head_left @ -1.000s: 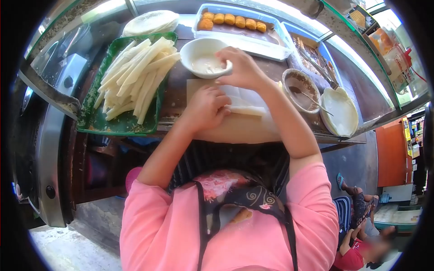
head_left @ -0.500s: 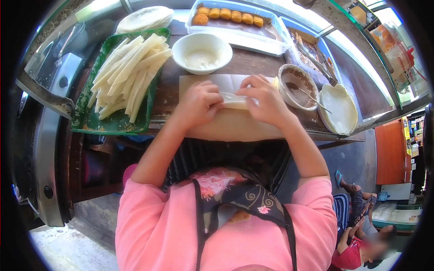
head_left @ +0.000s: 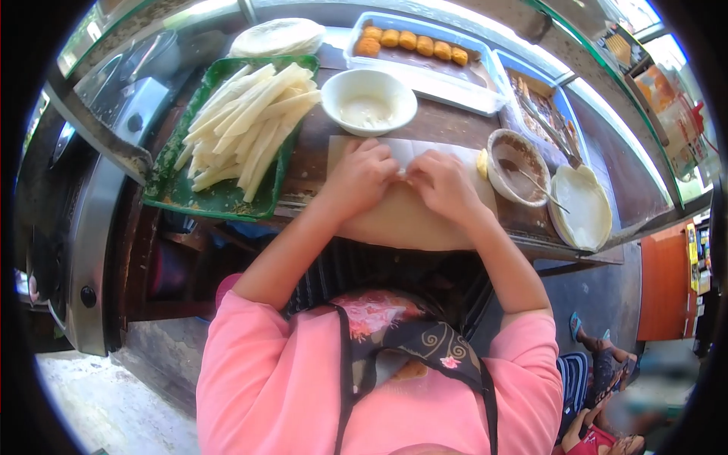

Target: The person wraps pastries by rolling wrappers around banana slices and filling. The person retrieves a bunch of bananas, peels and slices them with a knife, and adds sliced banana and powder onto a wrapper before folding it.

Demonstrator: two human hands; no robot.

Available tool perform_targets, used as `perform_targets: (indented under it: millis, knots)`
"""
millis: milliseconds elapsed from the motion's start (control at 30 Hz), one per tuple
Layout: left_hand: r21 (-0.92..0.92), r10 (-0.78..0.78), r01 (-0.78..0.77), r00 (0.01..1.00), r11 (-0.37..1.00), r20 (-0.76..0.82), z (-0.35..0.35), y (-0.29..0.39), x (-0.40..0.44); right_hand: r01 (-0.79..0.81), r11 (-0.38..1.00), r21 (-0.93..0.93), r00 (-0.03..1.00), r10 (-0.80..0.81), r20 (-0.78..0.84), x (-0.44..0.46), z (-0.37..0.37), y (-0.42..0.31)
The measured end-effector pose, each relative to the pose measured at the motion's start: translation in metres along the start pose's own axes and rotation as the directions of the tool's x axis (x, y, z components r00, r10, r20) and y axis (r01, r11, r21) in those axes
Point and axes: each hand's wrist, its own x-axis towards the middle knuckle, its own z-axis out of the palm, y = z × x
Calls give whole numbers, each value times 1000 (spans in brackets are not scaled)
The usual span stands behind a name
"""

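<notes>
My left hand (head_left: 365, 173) and my right hand (head_left: 446, 186) are close together over a brown board or sheet (head_left: 406, 220) at the table's front edge. The fingers of both are curled in a pinch on a pale spring roll (head_left: 403, 174). Only a small whitish part of it shows between them; the rest is hidden. Just beyond the hands stands a white bowl (head_left: 369, 102) with a pale paste in it. Left of it, a green tray (head_left: 277, 178) holds a pile of slim, uncooked rolls (head_left: 246, 125).
A bowl of brown filling with a spoon (head_left: 517, 167) and a stack of round wrappers (head_left: 580, 208) are on the right. More wrappers (head_left: 278, 36) lie behind the tray. Plastic containers (head_left: 428, 95) with browned pieces line the back. A seated person (head_left: 588, 432) is at lower right.
The whole view has shifted, with the table's things further right. My hands have drawn closer together, and the pale roll that showed between them is now mostly covered.
</notes>
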Motion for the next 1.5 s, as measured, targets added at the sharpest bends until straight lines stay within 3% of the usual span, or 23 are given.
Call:
perform_targets:
  millis: [200,300,367,500,633,733,833,867,900,967,1000,1033,1067,1200,1300,1367,1500]
  knots:
    - [90,-38,35,999,995,36,-2,6,-2,111,980,-162,990,-123,-66,10,3,13]
    - [125,-104,102,994,987,12,2,6,-2,77,995,-63,990,-84,-110,13,-1,3]
    - [122,-146,141,989,983,33,5,6,-1,54,998,-29,998,-55,-20,14,3,6]
    - [143,-79,78,997,987,-2,5,2,0,-29,998,-54,998,31,45,13,8,15]
    - [210,70,-67,998,975,-8,-11,8,-3,-4,999,-50,999,7,47,-1,-1,6]
    - [203,0,-4,1000,979,18,-61,27,-7,-6,996,-93,998,1,-58,-25,-28,0]
    - [355,-27,50,997,933,-71,-119,20,-17,0,991,-132,940,-45,-338,-60,-78,1]
    - [369,-96,134,988,920,-119,-137,10,-23,-65,983,-170,881,-23,-473,-71,-99,2]
    - [510,-131,202,976,836,-172,-154,-8,-28,-128,972,-199,801,-17,-599,-84,-119,9]
    - [584,-166,274,958,764,-232,-183,-40,-35,-393,849,-354,693,21,-720,-116,-155,38]
    - [636,-246,387,921,668,-302,-189,-49,-37,-505,781,-368,659,74,-749,-134,-169,60]
    - [655,-173,375,919,656,-353,-192,-57,-39,-643,719,-263,613,278,-740,-149,-179,79]
    - [674,-100,367,911,641,-401,-191,-61,-36,-719,640,-270,599,373,-709,-161,-188,99]
    - [526,27,188,927,829,-374,-147,-17,-29,-853,402,-333,518,580,-629,-180,-193,176]
    - [354,29,84,952,932,-304,-77,16,-38,-845,356,-400,535,573,-621,-174,-186,212]
    - [244,16,44,971,969,-239,-47,34,-40,-870,327,-369,491,650,-580,-162,-189,207]
    - [87,-68,84,983,993,-169,-19,30,-40,-891,324,-316,451,703,-550,-155,-192,205]
